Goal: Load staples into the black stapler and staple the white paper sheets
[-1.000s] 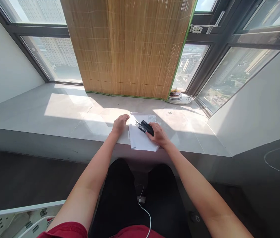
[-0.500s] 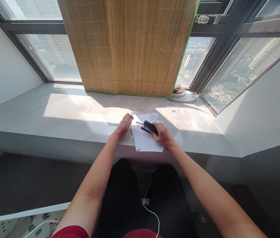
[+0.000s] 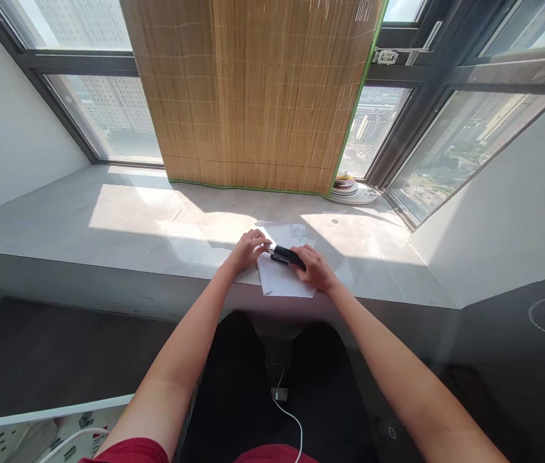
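A black stapler point(image 3: 288, 256) is held above white paper sheets point(image 3: 285, 283) on the window ledge. My right hand point(image 3: 315, 267) is closed around the stapler's right end. At its left end a thin metal part sticks out, and my left hand point(image 3: 249, 249) pinches it between thumb and fingers. The fingers hide most of that part. Near the far edge of the paper is a small printed patch.
The pale window ledge point(image 3: 166, 247) carries a stack of plates point(image 3: 349, 191) at the back right and a small staple strip-like piece point(image 3: 335, 221). A bamboo blind point(image 3: 253, 103) hangs behind. A white cable point(image 3: 292, 417) runs down between my legs.
My left hand has moved right onto the stapler's protruding metal part, from just beside it. My right hand keeps its hold on the stapler, which has turned slightly. The view has shifted a little.
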The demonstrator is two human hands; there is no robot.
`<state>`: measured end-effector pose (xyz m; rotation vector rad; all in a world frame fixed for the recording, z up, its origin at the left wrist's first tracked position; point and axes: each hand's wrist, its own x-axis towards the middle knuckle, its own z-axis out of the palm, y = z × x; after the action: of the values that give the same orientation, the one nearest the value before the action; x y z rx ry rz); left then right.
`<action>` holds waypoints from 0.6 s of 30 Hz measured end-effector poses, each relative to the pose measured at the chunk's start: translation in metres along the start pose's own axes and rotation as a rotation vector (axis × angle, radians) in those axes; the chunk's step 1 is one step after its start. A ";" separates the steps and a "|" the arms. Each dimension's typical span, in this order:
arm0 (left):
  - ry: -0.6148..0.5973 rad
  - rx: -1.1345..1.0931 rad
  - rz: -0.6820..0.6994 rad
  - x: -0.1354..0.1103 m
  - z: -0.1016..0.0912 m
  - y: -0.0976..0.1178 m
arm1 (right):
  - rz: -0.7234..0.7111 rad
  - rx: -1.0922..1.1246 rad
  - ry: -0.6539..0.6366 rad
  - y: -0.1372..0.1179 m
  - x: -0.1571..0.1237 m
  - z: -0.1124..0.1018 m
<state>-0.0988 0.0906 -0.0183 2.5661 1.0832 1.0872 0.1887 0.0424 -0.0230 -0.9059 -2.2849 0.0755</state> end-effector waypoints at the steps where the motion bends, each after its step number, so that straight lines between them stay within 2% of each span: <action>1: 0.016 -0.035 0.012 -0.001 0.000 -0.001 | -0.002 0.002 0.001 0.000 0.000 0.000; 7: 0.048 -0.282 0.030 -0.003 -0.002 -0.002 | 0.024 0.010 0.011 0.003 0.001 0.001; 18: -0.054 -0.399 -0.136 -0.001 -0.008 0.001 | 0.050 0.022 0.032 0.004 -0.001 -0.001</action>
<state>-0.1042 0.0884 -0.0128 2.1658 0.9049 1.0685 0.1921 0.0452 -0.0240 -0.9465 -2.2283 0.1068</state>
